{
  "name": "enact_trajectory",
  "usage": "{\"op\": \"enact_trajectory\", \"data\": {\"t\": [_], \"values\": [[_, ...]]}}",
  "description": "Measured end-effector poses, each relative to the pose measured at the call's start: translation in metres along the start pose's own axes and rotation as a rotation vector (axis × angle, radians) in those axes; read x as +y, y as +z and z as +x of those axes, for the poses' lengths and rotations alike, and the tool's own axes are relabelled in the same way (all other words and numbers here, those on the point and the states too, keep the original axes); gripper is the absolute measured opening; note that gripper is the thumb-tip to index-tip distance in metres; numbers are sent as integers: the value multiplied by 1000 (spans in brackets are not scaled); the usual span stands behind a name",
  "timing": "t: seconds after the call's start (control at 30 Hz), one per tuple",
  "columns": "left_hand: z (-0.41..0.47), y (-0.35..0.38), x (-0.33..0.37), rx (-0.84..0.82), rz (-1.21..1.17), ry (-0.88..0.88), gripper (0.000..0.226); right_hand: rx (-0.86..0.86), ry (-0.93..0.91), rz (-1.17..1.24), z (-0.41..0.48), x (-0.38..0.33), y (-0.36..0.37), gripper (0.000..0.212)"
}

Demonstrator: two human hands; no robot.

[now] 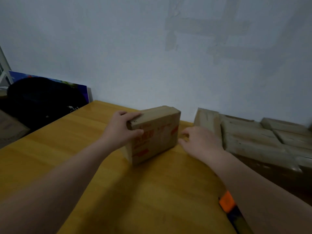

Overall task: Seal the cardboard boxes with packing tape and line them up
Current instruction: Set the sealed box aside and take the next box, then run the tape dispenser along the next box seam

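Up front, the left hand (122, 130) grips the upper left corner of a small cardboard box (154, 134), fingers curled over its top edge and thumb pressed on the printed front face, so the box stands on its long edge on the yellow wooden table (67, 149), tilted slightly away from the camera. That front face carries red printing too blurred to read, and a pale strip runs down it that may be tape, though this is hard to tell. The right hand (200, 142) is beside the lower right corner of the box, fingers loosely spread and holding nothing; the fingertips are at or just short of the cardboard, and contact cannot be made out. Both forearms are bare and reach in from the bottom of the view. Under the right forearm, at the table's right edge, an orange and dark object (227, 201) shows only in part. To the right of the table, close by the right hand, a batch of stacked cardboard boxes (253, 137) fills a lower surface against the wall (152, 48). Off the table's far left corner sits a dark bag (43, 102) with small pale lettering, and behind it a blue printed board (50, 81) leans on the pale wall.
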State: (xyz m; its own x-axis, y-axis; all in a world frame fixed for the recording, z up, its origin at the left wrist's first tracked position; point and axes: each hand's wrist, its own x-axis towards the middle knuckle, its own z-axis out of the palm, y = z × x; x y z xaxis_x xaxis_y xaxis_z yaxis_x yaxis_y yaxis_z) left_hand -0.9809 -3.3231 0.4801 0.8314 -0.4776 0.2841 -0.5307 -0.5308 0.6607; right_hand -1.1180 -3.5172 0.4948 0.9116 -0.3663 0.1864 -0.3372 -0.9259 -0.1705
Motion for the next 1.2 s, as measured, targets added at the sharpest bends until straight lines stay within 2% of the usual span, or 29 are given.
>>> {"op": "enact_trajectory", "data": {"t": [0.1, 0.23, 0.4, 0.43, 0.5, 0.57, 0.63, 0.77, 0.87, 0.97, 1.03, 1.07, 1.13, 1.2], "values": [[-43, -5, 22, -109, -63, 63, 61, -18, 79, 46, -45, 15, -13, 36], [-84, -3, 42, -211, -103, 106, 59, -92, 203, 50, -98, 35, -20, 23], [-110, 6, 57, -266, -99, 163, 59, -266, 356, -130, -151, 53, -14, 12], [-114, 8, 59, -275, -80, 168, 58, -288, 388, -173, -160, 55, -12, 15], [-117, 11, 61, -272, -27, 178, 56, -298, 440, -223, -173, 59, -6, 34], [-117, 13, 62, -259, 44, 213, 51, -293, 480, -173, -183, 63, 0, 53], [-113, 17, 66, -247, 129, 259, 45, -271, 492, -91, -188, 64, 3, 57], [-103, 26, 69, -287, 312, 232, 54, -69, 451, 5, -193, 68, -6, 29], [-99, 26, 66, -325, 289, 214, 54, 78, 500, 294, -192, 74, -35, 16], [-96, 24, 66, -336, 273, 218, 54, 183, 508, 590, -194, 74, -71, 14], [-96, 22, 68, -348, 283, 226, 54, 229, 456, 690, -198, 67, -93, 23], [-96, 21, 70, -361, 284, 237, 54, 230, 413, 713, -200, 62, -105, 35], [-99, 18, 73, -392, 270, 274, 54, 185, 343, 747, -198, 53, -126, 62], [-102, 14, 78, -438, 223, 315, 53, 106, 289, 769, -191, 48, -142, 75]]}}
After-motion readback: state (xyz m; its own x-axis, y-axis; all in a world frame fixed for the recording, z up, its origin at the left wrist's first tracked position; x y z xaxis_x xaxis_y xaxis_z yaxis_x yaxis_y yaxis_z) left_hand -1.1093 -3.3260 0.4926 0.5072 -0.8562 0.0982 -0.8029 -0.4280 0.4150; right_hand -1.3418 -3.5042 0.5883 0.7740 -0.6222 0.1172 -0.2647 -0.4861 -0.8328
